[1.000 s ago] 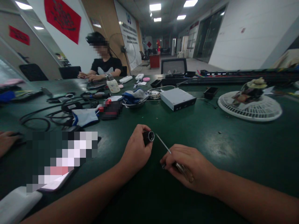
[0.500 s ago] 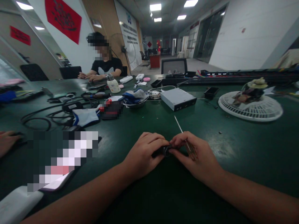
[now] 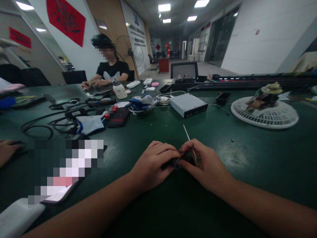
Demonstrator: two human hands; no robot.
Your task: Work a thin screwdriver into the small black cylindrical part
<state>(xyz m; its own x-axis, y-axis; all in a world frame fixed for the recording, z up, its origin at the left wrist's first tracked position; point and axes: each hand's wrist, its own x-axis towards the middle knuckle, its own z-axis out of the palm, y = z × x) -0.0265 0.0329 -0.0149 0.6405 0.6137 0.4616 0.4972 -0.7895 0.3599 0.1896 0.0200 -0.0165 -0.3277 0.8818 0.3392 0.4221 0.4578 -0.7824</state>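
Left hand [image 3: 153,165] grips dark tube [image 3: 177,163], right hand [image 3: 209,167] clamps screwdriver [image 3: 197,157], bowl [image 3: 145,112] holds blue-white cloth [image 3: 142,102]

A white fan grille [image 3: 283,116] lies on the right side of the green table [image 3: 260,165], carrying an exposed motor [image 3: 268,96]. A silver drive unit [image 3: 188,103] lies to its left. Farther left, a bowl [image 3: 143,112] holds blue-and-white cloth [image 3: 142,101]. A person [image 3: 112,70] sits beyond, toward the far left corner.

Lit ceiling panels [image 3: 164,7] above a white wall [image 3: 268,36].
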